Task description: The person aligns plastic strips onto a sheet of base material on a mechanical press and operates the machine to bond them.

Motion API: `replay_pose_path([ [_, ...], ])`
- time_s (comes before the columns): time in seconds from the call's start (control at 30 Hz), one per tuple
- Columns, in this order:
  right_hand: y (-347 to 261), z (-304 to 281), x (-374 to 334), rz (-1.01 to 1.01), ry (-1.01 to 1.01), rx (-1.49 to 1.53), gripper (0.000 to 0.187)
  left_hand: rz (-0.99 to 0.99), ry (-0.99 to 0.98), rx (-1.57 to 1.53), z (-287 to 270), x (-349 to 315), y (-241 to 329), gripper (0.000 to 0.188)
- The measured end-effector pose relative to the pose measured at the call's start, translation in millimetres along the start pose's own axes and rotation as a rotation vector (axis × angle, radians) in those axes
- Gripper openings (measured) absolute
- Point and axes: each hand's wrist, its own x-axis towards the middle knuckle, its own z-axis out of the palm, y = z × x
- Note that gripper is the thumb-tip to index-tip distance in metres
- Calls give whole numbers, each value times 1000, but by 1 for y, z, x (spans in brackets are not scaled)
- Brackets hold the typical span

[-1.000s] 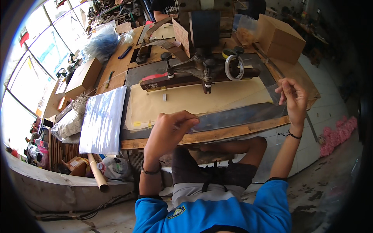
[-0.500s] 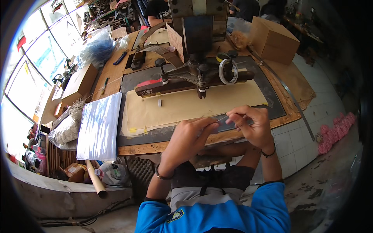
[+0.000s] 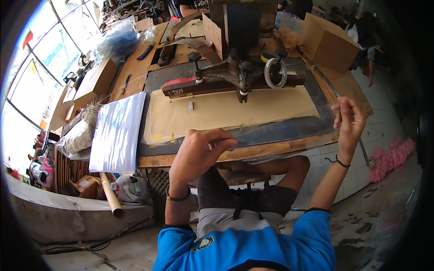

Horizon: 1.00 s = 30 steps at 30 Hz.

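My left hand (image 3: 203,149) is closed, thumb and fingers pinched on one edge of a clear plastic sheet (image 3: 282,140). Far to the right, past the table's front edge, my right hand (image 3: 348,118) pinches its other upper corner. Between them the see-through sheet spans the front of the table and hangs over the edge; whether it is a single film or a bag, I cannot tell. Beyond it lies a cream board (image 3: 217,113) with a small white piece (image 3: 191,105) on top. Above the board stands a dark metal press with a long bar (image 3: 181,89).
A stack of shiny plastic sheets (image 3: 116,135) overhangs the table at left. Rings of tape (image 3: 275,73) hang on the press. Cardboard boxes (image 3: 332,43) stand at back right and left. Pink bundled cord (image 3: 392,158) lies on the floor. Another person (image 3: 364,36) is at upper right.
My hands have moved apart, the right one far to the right, drawing the clear sheet wide between them. The view has shifted slightly, and a person now shows at upper right.
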Motion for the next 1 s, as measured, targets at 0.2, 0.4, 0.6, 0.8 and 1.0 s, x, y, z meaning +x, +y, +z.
replay_pose_path([
  [0.2,13,-10,3,40,74,46,27,-4,120,-92,-6,0,-7,13],
  [0.4,31,-27,4,171,269,60,29,-124,330,-186,-36,-8,-30,9],
  [0.6,24,8,-7,72,-19,164,26,229,245,15,5,20,-9,27],
  [0.8,-2,21,-16,-104,-335,264,24,382,56,32,50,41,12,26],
  [1.0,-1,2,-13,-68,-142,93,21,24,-275,-185,40,25,-2,21],
])
